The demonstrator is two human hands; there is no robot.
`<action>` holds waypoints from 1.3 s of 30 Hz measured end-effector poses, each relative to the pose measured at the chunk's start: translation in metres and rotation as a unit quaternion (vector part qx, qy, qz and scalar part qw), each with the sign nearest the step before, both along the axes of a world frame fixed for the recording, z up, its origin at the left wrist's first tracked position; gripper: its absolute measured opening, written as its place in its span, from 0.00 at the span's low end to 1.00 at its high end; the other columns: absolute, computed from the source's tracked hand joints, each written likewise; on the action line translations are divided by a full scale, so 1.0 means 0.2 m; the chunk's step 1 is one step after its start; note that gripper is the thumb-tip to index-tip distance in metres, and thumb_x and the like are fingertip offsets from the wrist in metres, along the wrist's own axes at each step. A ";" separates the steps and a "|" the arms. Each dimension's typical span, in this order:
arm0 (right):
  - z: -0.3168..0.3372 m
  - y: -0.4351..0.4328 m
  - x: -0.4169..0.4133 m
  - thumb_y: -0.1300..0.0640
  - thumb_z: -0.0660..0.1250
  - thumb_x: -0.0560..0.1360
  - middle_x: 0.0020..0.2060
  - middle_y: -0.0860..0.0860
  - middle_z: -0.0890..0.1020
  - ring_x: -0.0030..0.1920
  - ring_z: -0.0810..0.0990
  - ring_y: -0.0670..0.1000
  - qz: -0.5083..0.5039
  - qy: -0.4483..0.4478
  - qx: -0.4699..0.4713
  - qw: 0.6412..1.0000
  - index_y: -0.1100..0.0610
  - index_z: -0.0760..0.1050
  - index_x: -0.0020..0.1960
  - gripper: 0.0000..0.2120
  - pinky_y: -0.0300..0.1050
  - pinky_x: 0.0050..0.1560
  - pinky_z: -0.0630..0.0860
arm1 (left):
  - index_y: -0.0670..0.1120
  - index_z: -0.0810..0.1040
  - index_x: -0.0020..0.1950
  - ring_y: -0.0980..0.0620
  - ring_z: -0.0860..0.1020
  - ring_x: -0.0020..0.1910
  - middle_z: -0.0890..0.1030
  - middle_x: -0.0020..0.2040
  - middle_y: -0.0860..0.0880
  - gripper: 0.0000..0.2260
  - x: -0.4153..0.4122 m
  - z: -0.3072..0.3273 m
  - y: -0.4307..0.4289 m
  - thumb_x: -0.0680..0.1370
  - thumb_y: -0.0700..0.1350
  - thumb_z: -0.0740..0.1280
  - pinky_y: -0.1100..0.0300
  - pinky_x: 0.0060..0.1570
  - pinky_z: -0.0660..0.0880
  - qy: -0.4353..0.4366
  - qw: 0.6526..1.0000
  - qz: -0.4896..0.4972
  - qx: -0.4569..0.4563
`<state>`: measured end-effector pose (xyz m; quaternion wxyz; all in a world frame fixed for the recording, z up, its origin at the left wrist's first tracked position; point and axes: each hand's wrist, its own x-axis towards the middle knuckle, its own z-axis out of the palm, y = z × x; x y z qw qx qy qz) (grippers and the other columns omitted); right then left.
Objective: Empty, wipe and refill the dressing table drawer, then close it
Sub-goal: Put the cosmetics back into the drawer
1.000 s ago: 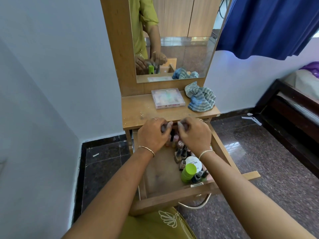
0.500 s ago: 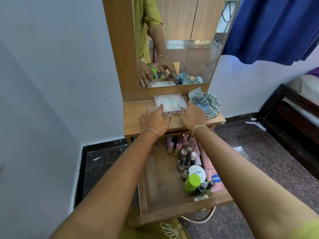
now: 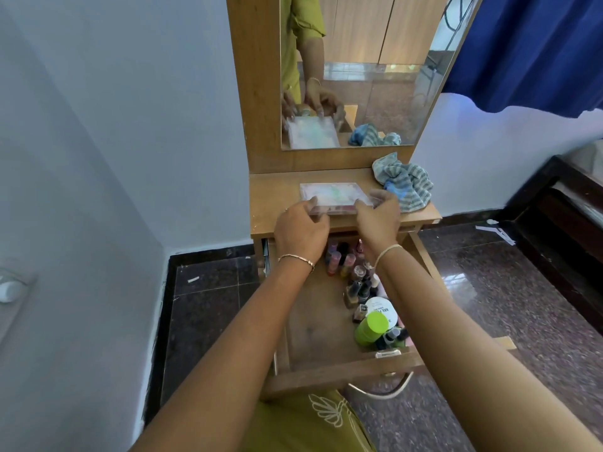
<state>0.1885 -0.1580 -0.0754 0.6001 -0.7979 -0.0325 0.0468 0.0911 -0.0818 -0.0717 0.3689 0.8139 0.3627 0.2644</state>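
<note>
Head camera, facing forward-down, near open drawer (image 3: pixel 313 334).

Cloth (image 3: pixel 404 181) blue-grey striped; bottle cap (image 3: pixel 372 327) lime green; curtain (image 3: pixel 528 47) deep blue.

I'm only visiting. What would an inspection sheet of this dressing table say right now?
Surface: table top carries a box and a cloth.
Job's things: drawer open, bottles crowded along its right side, left side bare; box near the top's front edge; cloth bunched at the right.
Clutter: paper scraps on the floor.
Hands: left hand and right hand grip the box's near corners.
Cables: one dark cable by the mirror's upper right.
Surroundings: mirror, blue curtain.
</note>
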 end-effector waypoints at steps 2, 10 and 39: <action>0.02 -0.05 -0.08 0.60 0.69 0.69 0.55 0.53 0.75 0.54 0.77 0.53 -0.016 0.027 0.071 0.997 0.52 0.71 0.55 0.16 0.50 0.57 0.76 | 0.49 0.79 0.62 0.51 0.78 0.58 0.80 0.61 0.49 0.15 -0.08 0.00 -0.05 0.75 0.47 0.66 0.58 0.58 0.75 -0.021 1.000 -0.006 -0.020; -0.01 -0.31 -0.38 0.68 0.68 0.68 0.39 0.52 0.77 0.37 0.78 0.50 -0.064 0.102 0.244 0.962 0.53 0.72 0.42 0.11 0.43 0.34 0.76 | 0.52 0.81 0.58 0.57 0.76 0.58 0.80 0.59 0.52 0.15 -0.43 -0.04 -0.27 0.72 0.44 0.72 0.62 0.61 0.72 -0.086 0.994 -0.020 -0.070; -0.23 -0.35 -0.67 0.69 0.65 0.70 0.32 0.55 0.80 0.31 0.73 0.53 0.031 0.144 0.068 0.987 0.54 0.82 0.44 0.12 0.45 0.33 0.71 | 0.54 0.75 0.60 0.49 0.74 0.60 0.78 0.57 0.52 0.15 -0.56 -0.24 -0.25 0.73 0.46 0.69 0.46 0.64 0.62 0.282 0.925 -0.149 0.206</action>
